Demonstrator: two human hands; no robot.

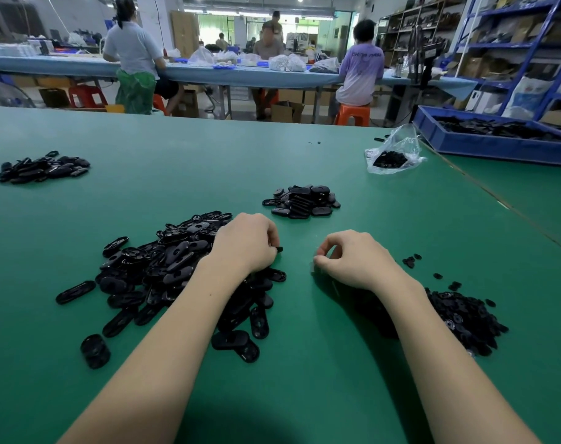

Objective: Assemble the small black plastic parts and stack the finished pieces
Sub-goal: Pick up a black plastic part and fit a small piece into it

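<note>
L hand (245, 243) w/ small blk part (279, 249)

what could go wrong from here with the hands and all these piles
1. The left hand pinches only the tip of a small black piece; with so slight a hold it might slip and drop onto the green table.
2. The left forearm lies over the big oval-part pile, so a sweep could scatter parts.
3. The right hand sits beside the small-part pile, with strays already loose; more could get knocked away.
</note>
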